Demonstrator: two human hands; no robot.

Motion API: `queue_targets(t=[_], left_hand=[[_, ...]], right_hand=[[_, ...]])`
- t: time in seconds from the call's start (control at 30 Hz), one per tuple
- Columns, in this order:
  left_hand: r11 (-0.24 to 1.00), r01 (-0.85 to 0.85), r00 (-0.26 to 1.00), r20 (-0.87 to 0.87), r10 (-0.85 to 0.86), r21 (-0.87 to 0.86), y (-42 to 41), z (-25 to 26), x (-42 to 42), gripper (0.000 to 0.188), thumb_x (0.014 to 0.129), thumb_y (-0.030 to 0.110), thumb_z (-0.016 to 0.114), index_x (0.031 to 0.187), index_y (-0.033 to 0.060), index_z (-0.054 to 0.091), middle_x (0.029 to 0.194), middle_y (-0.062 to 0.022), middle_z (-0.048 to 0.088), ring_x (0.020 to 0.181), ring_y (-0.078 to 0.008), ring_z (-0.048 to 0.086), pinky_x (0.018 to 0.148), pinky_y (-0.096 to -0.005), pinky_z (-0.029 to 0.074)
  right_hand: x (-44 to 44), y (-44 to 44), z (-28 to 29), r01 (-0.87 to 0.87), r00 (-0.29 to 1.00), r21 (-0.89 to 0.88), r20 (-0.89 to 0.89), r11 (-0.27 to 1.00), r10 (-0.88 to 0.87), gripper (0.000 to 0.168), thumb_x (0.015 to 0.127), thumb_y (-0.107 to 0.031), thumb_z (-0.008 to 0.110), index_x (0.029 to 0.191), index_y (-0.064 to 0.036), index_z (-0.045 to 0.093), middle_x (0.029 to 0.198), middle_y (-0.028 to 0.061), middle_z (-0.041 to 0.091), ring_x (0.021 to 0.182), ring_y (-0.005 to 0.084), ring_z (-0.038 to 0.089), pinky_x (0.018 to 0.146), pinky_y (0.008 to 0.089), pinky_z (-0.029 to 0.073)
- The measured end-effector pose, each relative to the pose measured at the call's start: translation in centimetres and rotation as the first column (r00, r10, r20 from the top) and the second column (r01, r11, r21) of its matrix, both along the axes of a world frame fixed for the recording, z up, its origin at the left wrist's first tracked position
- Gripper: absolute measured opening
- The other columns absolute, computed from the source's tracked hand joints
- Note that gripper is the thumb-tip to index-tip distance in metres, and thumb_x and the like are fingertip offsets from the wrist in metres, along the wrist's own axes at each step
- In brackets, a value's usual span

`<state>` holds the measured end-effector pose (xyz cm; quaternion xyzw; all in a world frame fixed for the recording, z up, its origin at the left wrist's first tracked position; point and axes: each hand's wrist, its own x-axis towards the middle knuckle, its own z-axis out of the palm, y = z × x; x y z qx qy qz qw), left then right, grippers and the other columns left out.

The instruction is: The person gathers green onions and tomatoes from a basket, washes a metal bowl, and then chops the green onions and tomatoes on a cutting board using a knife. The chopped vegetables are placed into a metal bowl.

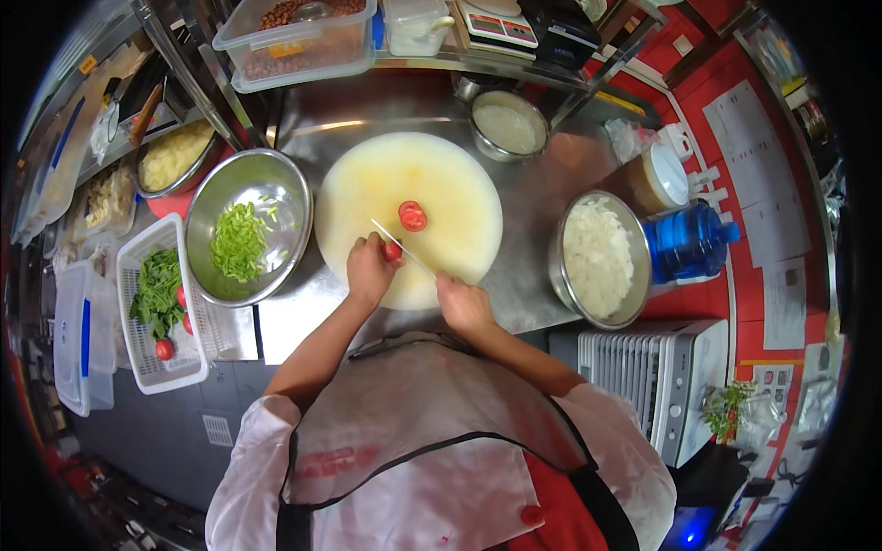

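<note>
My left hand [369,268] grips a piece of red tomato [391,251] near the lower left part of a round, pale cutting board [455,172]. The handle of a kitchen knife [406,250] is in my right hand [463,300]; its narrow blade slants up to the left, right beside the held tomato. Just beyond the blade, cut tomato slices [413,215] lie on the board with their cut face up. My fingers partly hide the held piece, and most of the knife's handle is covered by my right hand.
Left of the board stands a steel bowl [293,200] with chopped green pieces [240,241], then a white plastic basket [200,344] with leafy greens and tomatoes. A steel bowl [569,293] of chopped white vegetable is at right, a smaller bowl [482,141] behind. A shelf [413,60] spans the back.
</note>
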<state>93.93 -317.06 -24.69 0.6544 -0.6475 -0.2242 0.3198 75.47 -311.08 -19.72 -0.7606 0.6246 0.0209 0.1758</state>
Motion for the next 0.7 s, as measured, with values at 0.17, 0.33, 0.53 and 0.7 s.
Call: queue_targets(t=[0.17, 0.33, 0.53, 0.7], left_hand=[[1.000, 0.024, 0.998, 0.050, -0.024, -0.004, -0.7, -0.3, -0.4, 0.037, 0.058, 0.015, 0.085, 0.080, 0.0027, 0.058, 0.076, -0.0159, 0.061, 0.072, -0.0347, 0.060, 0.067, -0.0445, 0.050], [0.999, 0.028, 0.993, 0.119, -0.022, -0.041, -0.6, 0.1, -0.7, 0.037, 0.059, 0.017, 0.085, 0.079, 0.0028, 0.057, 0.076, -0.0168, 0.060, 0.072, -0.0353, 0.060, 0.067, -0.0446, 0.050], [0.999, 0.025, 0.991, 0.130, -0.022, -0.025, -0.5, 0.3, -1.0, 0.037, 0.060, 0.017, 0.085, 0.080, 0.0023, 0.057, 0.077, -0.0175, 0.060, 0.074, -0.0361, 0.059, 0.069, -0.0447, 0.050], [0.998, 0.035, 0.993, 0.117, -0.028, -0.053, 0.3, 0.3, -1.2, 0.036, 0.062, 0.016, 0.083, 0.085, 0.0022, 0.059, 0.081, -0.0179, 0.060, 0.079, -0.0365, 0.059, 0.071, -0.0452, 0.049]], right_hand=[[0.5, -0.4, 0.3, 0.017, 1.000, 0.011, -0.001, 1.000, -0.017, 0.015, 0.088, -0.008, 0.042, 0.101, -0.001, 0.049, 0.094, 0.0237, 0.064, 0.085, 0.0388, 0.066, 0.073, 0.0487, 0.053], [0.2, 0.1, 1.5, 0.042, 0.999, 0.111, 0.006, 0.993, -0.043, 0.016, 0.089, -0.008, 0.041, 0.101, -0.001, 0.049, 0.096, 0.0244, 0.065, 0.088, 0.0393, 0.066, 0.077, 0.0495, 0.051], [0.1, 0.2, 0.7, 0.072, 0.996, 0.105, 0.036, 0.992, -0.076, 0.018, 0.089, -0.008, 0.040, 0.102, 0.000, 0.051, 0.094, 0.0240, 0.066, 0.091, 0.0393, 0.065, 0.080, 0.0495, 0.050], [-0.2, 0.7, 0.7, 0.079, 0.997, 0.127, 0.008, 0.989, -0.081, 0.020, 0.091, -0.011, 0.039, 0.101, 0.001, 0.051, 0.094, 0.0240, 0.066, 0.090, 0.0391, 0.065, 0.080, 0.0494, 0.050]])
